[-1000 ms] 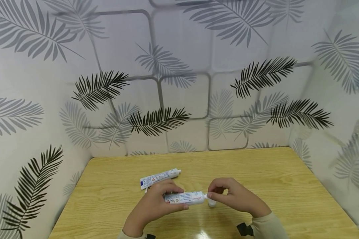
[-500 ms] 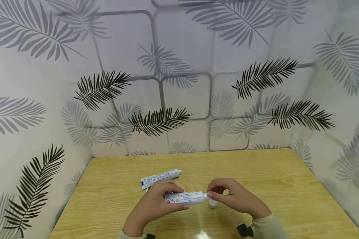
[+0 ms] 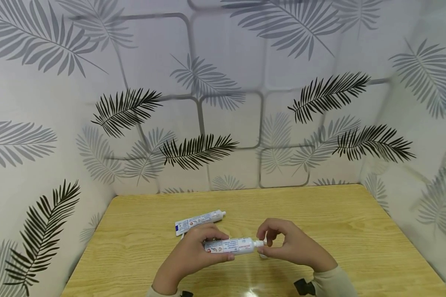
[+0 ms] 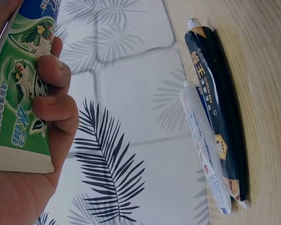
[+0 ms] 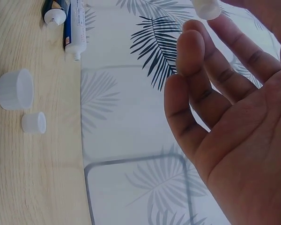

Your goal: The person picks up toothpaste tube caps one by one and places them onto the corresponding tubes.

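My left hand [image 3: 193,251] grips a toothpaste tube [image 3: 232,246], its nozzle end pointing right. In the left wrist view this toothpaste tube [image 4: 23,93] shows a green and blue printed face, with fingertips curled over its edge. At the nozzle, the thumb and forefinger of my right hand [image 3: 288,243] lie on either side of a small white cap [image 3: 259,243]. The right wrist view shows the cap [image 5: 207,8] end-on at the top, a fingertip against it; the other fingers are bent and hold nothing.
A white toothpaste tube [image 3: 200,221] lies behind my left hand. Beside it is a black toothpaste tube [image 4: 218,108], mostly hidden in the head view. A large white cap [image 5: 16,89] and a smaller white cap [image 5: 33,123] sit on the wooden table [image 3: 319,214].
My right thumb and forefinger have spread apart slightly, and the forefinger has lifted, so more of the white cap shows at the nozzle. My left hand and the tube stay in place.
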Available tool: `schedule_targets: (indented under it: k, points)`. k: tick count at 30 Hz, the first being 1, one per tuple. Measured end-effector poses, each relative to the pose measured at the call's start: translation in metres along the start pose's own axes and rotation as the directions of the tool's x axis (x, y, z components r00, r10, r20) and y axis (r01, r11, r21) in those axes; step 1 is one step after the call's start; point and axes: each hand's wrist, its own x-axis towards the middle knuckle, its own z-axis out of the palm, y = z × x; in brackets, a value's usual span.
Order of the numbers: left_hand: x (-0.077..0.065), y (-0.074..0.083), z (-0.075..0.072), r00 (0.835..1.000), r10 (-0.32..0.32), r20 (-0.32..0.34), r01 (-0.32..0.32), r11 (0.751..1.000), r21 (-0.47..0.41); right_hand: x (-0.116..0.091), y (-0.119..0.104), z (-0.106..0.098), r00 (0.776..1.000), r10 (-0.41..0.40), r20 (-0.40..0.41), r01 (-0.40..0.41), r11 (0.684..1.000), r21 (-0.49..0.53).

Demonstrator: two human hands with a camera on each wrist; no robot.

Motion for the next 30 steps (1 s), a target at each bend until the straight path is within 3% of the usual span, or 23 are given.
schedule_targets:
  k: [10,20,30]
  points:
    - [-0.0002,0.0004,-0.0002,1.000,0.005,0.008,-0.005,1.000,-0.025,-0.0002,-0.0002,-0.0004,0.999,-0.045,0.019,0.044,0.999,0.022]
    - [0.0014,0.0002,-0.0015,0.999,-0.030,0.024,0.031,0.999,-0.042,0.0008,0.0000,0.0009,0.999,0.021,0.036,-0.021,1.000,-0.004]
    - [0.0007,-0.0017,-0.0017,1.000,-0.010,0.018,0.010,0.999,-0.039,0.0021,-0.0045,0.0013,0.997,0.060,0.055,-0.063,0.997,0.047]
